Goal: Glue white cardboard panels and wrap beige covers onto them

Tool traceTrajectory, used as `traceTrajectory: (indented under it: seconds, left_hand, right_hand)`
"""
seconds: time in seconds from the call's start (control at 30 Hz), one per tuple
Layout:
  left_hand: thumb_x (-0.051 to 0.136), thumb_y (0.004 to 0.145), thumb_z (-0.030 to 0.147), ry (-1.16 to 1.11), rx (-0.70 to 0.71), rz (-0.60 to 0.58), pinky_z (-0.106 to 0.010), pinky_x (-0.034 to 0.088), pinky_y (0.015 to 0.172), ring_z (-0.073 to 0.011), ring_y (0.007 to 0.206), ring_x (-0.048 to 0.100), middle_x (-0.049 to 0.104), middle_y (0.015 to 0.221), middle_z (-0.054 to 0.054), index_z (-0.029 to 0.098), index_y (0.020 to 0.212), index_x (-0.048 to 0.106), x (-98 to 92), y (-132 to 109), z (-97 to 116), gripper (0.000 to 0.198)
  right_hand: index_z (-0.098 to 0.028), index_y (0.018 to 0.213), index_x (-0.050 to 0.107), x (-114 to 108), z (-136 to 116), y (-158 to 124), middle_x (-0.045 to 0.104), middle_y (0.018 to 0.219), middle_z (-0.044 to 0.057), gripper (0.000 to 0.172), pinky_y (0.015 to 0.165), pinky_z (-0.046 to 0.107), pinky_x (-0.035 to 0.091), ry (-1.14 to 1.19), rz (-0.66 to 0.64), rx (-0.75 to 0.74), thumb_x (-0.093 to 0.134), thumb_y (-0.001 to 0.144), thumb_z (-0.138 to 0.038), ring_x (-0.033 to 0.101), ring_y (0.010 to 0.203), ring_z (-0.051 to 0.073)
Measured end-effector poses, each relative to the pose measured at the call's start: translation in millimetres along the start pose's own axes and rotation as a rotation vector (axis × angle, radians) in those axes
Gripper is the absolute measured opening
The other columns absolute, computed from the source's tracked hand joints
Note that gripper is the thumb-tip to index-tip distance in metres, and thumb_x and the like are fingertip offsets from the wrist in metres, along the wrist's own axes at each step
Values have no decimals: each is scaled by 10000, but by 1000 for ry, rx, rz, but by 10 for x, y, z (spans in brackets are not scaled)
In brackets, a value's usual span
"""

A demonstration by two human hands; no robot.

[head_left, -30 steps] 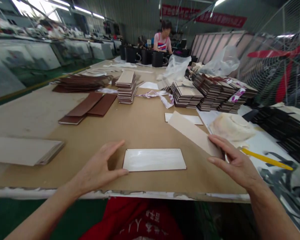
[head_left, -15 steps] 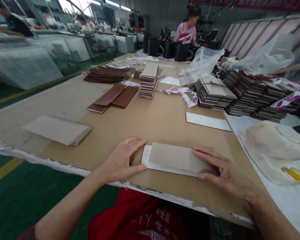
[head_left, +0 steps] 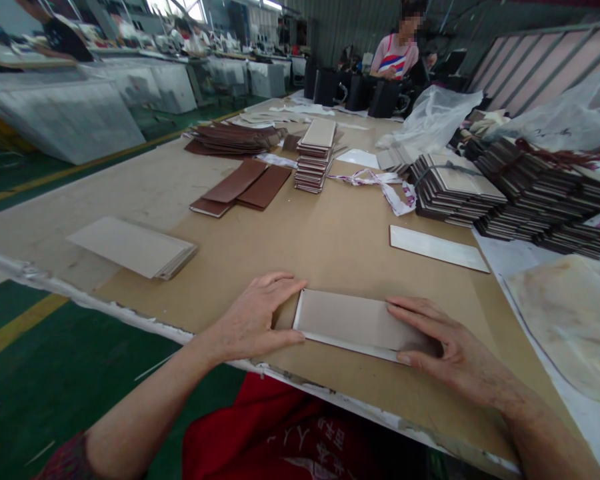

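A thin beige rectangular panel point(head_left: 347, 313) lies on a slightly larger white-faced panel point(head_left: 347, 345), with a white strip showing along the near edge and the left end. My left hand point(head_left: 260, 313) is open at the left end, thumb and fingers spread, fingertips at the two corners. My right hand point(head_left: 440, 343) spans the beige panel's right part, fingers on the far edge and thumb on the near edge, hiding that end. Farther right lies a separate white-faced strip point(head_left: 437, 249). To the left rests a small stack of beige panels point(head_left: 130, 247).
Brown panels point(head_left: 240, 183) and a tall panel stack point(head_left: 316, 157) stand farther back on the table point(head_left: 330, 240). Bundled dark-edged stacks point(head_left: 455, 187) and clear plastic point(head_left: 443, 117) are at right. Behind dark box-like items, a person point(head_left: 395, 53) stands at the far end.
The beige panel has slid left over the white-faced one, so less white shows at the left end. My hands keep nearly the same places; the camera view has shifted slightly.
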State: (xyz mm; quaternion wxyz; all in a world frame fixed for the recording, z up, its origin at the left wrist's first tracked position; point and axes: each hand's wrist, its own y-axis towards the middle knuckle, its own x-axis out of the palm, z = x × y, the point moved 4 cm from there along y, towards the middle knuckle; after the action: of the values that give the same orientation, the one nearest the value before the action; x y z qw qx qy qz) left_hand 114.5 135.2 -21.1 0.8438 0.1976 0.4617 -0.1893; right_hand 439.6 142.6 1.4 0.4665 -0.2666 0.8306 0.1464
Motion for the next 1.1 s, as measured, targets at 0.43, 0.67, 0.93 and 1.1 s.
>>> traceTrajectory:
  seconds: [0.43, 0.67, 0.93, 1.1]
  left_hand:
    - [696, 836, 499, 8, 26, 19, -456, 356, 1121, -268, 1345, 416, 554, 1404, -82, 233, 1432, 429, 11, 10, -14, 705]
    - [692, 841, 500, 5, 41, 20, -460, 353, 1123, -259, 1335, 427, 560, 1398, -72, 235, 1413, 453, 3, 6, 1, 674]
    - [675, 856, 470, 36, 83, 2, -486, 370, 1098, -273, 1330, 435, 571, 1385, -58, 268, 1322, 576, 17, 29, 26, 518]
    - [682, 841, 443, 56, 57, 11, -497, 372, 1099, -281, 1328, 439, 594, 1354, -49, 267, 1288, 608, 48, 23, -1, 486]
  right_hand:
    - [-340, 1420, 521, 72, 35, 17, 511, 1472, 48, 585, 1131, 599, 349, -25, -5, -19, 683, 869, -450, 447, 1361, 307]
    - [-318, 1406, 543, 75, 31, 26, 534, 1450, 64, 584, 1128, 623, 336, -42, -7, -22, 686, 861, -471, 458, 1348, 323]
    - [-309, 1423, 523, 119, 75, 30, 498, 1479, 76, 601, 1137, 650, 289, -35, -42, -43, 686, 867, -471, 435, 1360, 322]
    - [-305, 1432, 510, 95, 40, 8, 498, 1472, 76, 610, 1128, 583, 341, -26, -31, -78, 705, 865, -415, 418, 1363, 297]
